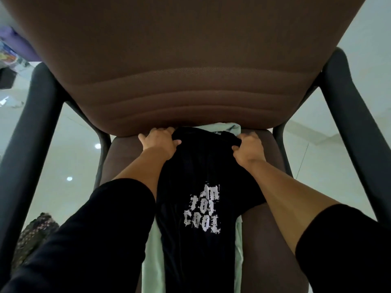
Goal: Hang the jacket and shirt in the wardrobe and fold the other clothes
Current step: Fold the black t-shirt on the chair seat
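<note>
Head view. You are looking down over a brown chair (pixel 190 70) with dark armrests, its backrest filling the far part of the frame and its seat running toward you.

A black T-shirt (pixel 190 166) lies lengthwise on the seat, from the base of the backrest to the near edge of the frame. White print (pixel 202 210) reading "TOO COOL" sits on its near half. The black T-shirt rests on top of a pale green garment (pixel 153 261), which shows as a strip along both long sides of the shirt and as a small fold at the far end, just under the backrest.

Your left hand (pixel 158 142) is at the far-left corner of the black T-shirt. Its fingers and thumb are curled round the fabric edge, pinching it. Your right hand (pixel 247 146) is at the far-right corner, fingers likewise curled and gripping the fabric. Both hands sit near the backrest base, with the shirt's far edge stretched between them. Both forearms are bare, with black sleeves pushed up near the elbows.

To the near left, on the glossy white floor (pixel 74 155), lies a dark patterned fabric (pixel 36 233). At the far left edge, coloured items are visible but too blurred to identify.
</note>
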Available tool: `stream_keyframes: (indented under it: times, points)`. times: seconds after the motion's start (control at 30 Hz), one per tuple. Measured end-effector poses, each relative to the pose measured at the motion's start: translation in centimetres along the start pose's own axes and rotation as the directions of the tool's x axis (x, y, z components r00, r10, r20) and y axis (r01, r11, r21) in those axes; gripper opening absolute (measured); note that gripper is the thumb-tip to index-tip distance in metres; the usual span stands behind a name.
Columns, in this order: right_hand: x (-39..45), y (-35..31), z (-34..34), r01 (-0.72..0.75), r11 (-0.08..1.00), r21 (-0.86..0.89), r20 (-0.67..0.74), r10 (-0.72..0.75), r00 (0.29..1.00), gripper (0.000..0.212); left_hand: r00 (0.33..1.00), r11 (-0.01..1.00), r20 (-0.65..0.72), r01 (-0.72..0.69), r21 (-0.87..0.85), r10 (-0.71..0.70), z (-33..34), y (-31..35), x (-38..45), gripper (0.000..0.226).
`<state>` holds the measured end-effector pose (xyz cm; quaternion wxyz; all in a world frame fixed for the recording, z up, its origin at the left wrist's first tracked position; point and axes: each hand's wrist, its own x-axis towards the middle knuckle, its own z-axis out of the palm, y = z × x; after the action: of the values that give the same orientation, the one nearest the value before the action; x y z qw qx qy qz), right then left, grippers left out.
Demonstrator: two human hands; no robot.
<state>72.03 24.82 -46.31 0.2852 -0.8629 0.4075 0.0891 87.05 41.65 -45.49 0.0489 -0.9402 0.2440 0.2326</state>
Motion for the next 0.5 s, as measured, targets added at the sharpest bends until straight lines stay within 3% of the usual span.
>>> stream_keyframes:
  times: [0.23, 0.5]
  points:
    - [-3.7, -1.3, -2.7, 0.003, 0.992, 0.125, -0.140, 0.014, 0.990, 0.023, 0.996, 0.978, -0.081, -0.055, -0.199, 0.040, -3.5, -2.0, -3.1, 0.050]
    - [-11.6, -6.2, -10.8, 0.097, 0.960, 0.263, -0.218, -0.038, 0.975, 0.027, 0.986, 0.820, -0.101, -0.169, -0.547, 0.136, -13.0, -4.4, -10.9, 0.050]
